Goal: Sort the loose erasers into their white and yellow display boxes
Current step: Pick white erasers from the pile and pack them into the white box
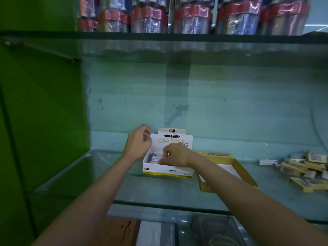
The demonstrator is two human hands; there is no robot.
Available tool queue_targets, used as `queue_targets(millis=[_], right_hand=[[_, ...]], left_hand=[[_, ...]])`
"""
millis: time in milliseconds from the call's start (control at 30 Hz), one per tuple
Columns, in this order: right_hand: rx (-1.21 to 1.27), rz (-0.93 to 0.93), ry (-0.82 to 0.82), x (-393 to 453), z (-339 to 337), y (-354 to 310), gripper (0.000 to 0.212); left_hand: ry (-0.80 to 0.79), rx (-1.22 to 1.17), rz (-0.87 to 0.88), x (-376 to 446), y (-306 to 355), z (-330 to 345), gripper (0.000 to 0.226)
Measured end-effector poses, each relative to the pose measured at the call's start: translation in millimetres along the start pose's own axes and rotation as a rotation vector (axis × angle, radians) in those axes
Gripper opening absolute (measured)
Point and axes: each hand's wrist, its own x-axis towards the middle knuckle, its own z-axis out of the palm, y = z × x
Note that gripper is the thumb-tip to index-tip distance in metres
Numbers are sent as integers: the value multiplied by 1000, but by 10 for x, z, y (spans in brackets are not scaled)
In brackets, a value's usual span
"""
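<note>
A white display box (159, 170) marked "INK & PENCIL" stands on the glass shelf, with a row of white erasers (156, 157) inside it. My right hand (174, 156) reaches down into the box, its fingertips on the erasers; whether it holds one is hidden. My left hand (137, 143) hovers curled at the box's upper left corner, touching nothing I can make out. A yellow display box (237, 166) lies open just right of the white one. Loose erasers (305, 167), mostly yellow-sleeved with a few white ones, are piled at the far right.
The glass shelf (159, 192) has a front edge near my forearms. A green panel (42, 112) closes the left side. Shrink-wrapped packs (193, 16) stand on the shelf above. Books (213, 231) lie on the level below.
</note>
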Motion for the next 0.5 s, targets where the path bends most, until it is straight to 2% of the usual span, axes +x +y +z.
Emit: queue_targets(millis=[67,200,500], right_hand=[[158,37,8,-18,-45,75,23],[357,88,69,-89,-131,220,20],[370,108,198,-442,-421,588,10]], left_hand=[[15,33,22,15,26,-32,23],[4,37,53,42,173,-73,22],[-186,-26,147,-82,836,300,18]])
